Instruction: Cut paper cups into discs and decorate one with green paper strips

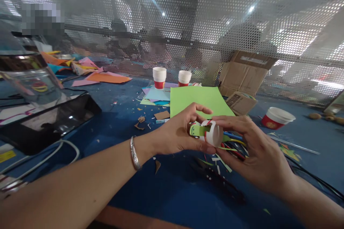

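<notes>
Both my hands hold a small paper cup [214, 133] on its side over the blue table, its white base turned toward me. A green paper strip [198, 130] is wrapped around its red-patterned wall. My left hand [177, 132], with a silver bangle on the wrist, grips the cup from the left, thumb under it and fingers curled over the strip. My right hand [255, 152] closes on the cup from the right, fingertips on its rim. Thin coloured paper strips [233, 145] lie just behind and under the cup.
A green paper sheet [200, 100] lies behind my hands. Two upright cups [159, 77] and a tipped cup [277, 117] stand further off, beside cardboard boxes [245, 75]. A dark tablet [51, 121] with cables and a clear jar sit left. People sit behind the mesh screen.
</notes>
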A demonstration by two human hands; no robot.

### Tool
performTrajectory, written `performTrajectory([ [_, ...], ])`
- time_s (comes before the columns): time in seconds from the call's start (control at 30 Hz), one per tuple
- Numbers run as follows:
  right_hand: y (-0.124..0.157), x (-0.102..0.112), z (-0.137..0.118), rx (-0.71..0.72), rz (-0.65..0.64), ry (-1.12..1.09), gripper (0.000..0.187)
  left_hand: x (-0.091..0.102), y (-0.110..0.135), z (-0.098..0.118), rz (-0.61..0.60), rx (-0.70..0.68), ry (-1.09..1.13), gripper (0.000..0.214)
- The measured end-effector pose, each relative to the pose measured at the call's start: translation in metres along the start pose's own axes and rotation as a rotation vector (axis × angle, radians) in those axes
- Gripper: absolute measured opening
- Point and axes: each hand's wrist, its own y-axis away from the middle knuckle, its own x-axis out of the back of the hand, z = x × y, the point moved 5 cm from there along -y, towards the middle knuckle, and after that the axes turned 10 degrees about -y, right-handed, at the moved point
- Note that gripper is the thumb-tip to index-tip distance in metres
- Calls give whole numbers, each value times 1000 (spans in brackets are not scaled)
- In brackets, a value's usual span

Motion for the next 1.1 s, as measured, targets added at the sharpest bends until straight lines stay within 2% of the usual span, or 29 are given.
performTrajectory([
  [0.23,0,0,-3,12,25,24,46,1,0,6,-21,-17,3,47],
  [0.37,-1,-1,-1,-7,-12,-9,42,1,0,1,-49,-11,30,49],
  [0.53,0,0,1,-9,-47,-9,42,-1,0,-3,-78,61,10,51],
  [0.7,0,0,1,8,-44,0,44,-5,1,-8,-112,124,125,49],
  [0.87,2,0,0,5,-57,18,44,-10,-1,-17,-168,119,277,52],
  [1.1,2,0,1,-17,-34,89,41,-14,0,-17,-194,108,274,58],
])
